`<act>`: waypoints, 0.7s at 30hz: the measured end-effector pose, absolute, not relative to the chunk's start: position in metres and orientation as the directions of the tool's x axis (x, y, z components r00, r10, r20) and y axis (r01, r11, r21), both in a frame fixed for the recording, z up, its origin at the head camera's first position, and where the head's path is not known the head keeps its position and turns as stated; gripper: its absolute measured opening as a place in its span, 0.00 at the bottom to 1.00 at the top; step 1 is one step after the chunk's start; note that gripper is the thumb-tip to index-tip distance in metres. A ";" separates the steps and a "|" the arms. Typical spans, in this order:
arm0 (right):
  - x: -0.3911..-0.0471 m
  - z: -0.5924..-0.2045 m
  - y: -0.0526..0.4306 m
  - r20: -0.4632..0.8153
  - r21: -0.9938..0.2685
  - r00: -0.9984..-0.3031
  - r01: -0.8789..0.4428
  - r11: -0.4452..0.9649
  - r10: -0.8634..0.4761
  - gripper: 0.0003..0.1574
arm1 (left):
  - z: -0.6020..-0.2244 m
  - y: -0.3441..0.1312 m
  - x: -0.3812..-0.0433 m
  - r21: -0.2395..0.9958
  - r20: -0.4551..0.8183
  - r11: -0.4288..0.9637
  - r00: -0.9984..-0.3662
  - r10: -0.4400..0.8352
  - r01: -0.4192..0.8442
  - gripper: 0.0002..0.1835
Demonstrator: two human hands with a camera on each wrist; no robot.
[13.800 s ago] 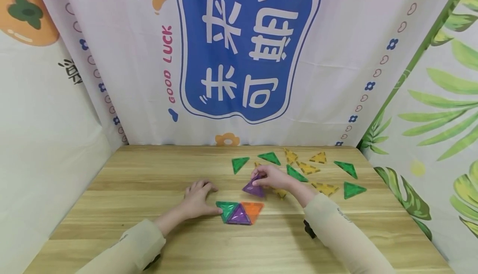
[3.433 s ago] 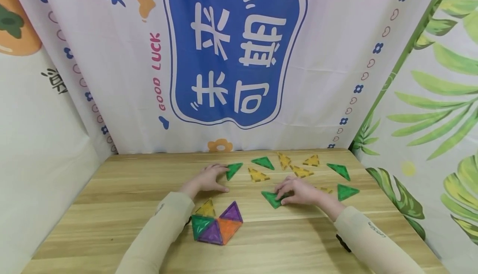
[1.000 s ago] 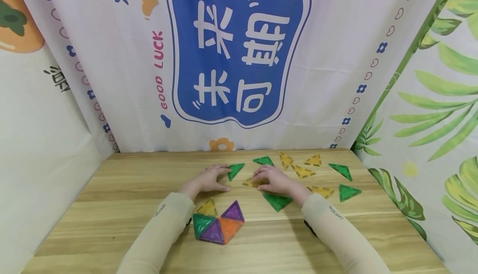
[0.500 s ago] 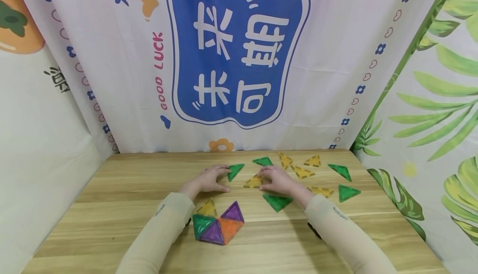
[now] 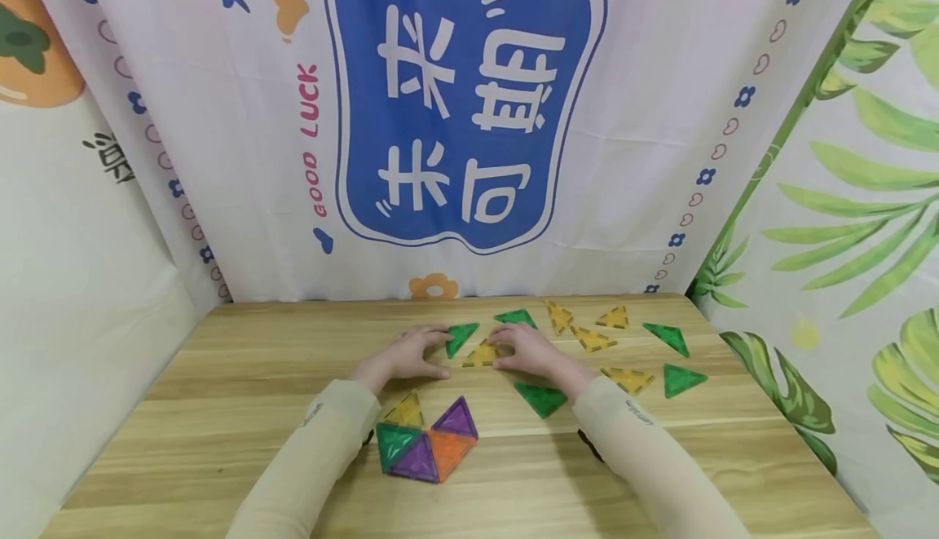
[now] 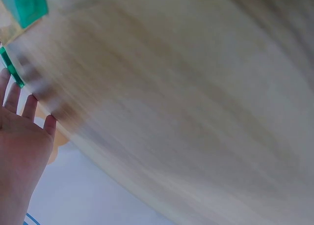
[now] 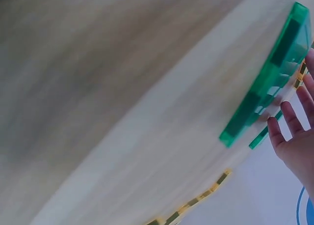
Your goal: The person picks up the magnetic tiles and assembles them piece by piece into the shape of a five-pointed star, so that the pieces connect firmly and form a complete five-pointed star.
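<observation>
In the head view, my right hand (image 5: 531, 349) pinches a yellow triangular magnetic tile (image 5: 480, 354) at its right side, fingers above and thumb below, low on the table. My left hand (image 5: 407, 354) rests on the table with relaxed fingers, fingertips at the left edge of a green triangular tile (image 5: 460, 337). The thumb is spread toward the front, apart from that tile. Nearer the front lies a fan of joined tiles: yellow (image 5: 407, 411), green (image 5: 396, 443), purple (image 5: 416, 459), orange (image 5: 449, 450) and purple (image 5: 457, 418).
Another green tile (image 5: 541, 398) lies just in front of the right hand, and one more green tile (image 5: 515, 318) behind it. Several yellow tiles (image 5: 594, 338) and green tiles (image 5: 685, 379) are scattered at the right. A printed curtain (image 5: 279, 156) hangs at the wooden table's (image 5: 183, 441) back edge.
Earlier the right hand held a purple tile, then let go of a green one; the fan grew from three tiles. In the last second it slid the yellow tile left. The left hand stayed still.
</observation>
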State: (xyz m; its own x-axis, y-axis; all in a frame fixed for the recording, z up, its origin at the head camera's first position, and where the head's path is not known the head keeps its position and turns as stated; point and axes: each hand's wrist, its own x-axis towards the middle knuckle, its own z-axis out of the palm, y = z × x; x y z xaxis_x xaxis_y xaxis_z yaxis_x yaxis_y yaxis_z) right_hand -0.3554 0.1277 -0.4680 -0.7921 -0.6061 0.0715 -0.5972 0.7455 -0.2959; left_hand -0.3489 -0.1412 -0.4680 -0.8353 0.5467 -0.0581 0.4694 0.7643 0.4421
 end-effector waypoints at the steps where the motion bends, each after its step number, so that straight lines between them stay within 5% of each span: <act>1: -0.356 -0.467 0.126 0.069 -0.288 -0.791 -0.599 0.747 -0.608 0.31 | -0.468 -0.141 -0.348 0.441 -0.060 0.765 -0.836 0.546 0.469 0.40; 21: -0.366 -0.471 0.104 0.051 -0.292 -0.804 -0.579 0.761 -0.592 0.29 | -0.470 -0.146 -0.348 0.448 -0.052 0.754 -0.828 0.558 0.480 0.38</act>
State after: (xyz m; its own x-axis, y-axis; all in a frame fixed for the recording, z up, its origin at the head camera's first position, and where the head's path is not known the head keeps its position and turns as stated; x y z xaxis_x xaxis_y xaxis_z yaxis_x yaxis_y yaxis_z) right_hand -0.3660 0.1038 -0.4709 -0.8042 -0.5922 0.0509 -0.5791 0.7612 -0.2919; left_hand -0.3479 -0.1459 -0.4698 -0.8284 0.5577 -0.0517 0.4798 0.7542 0.4482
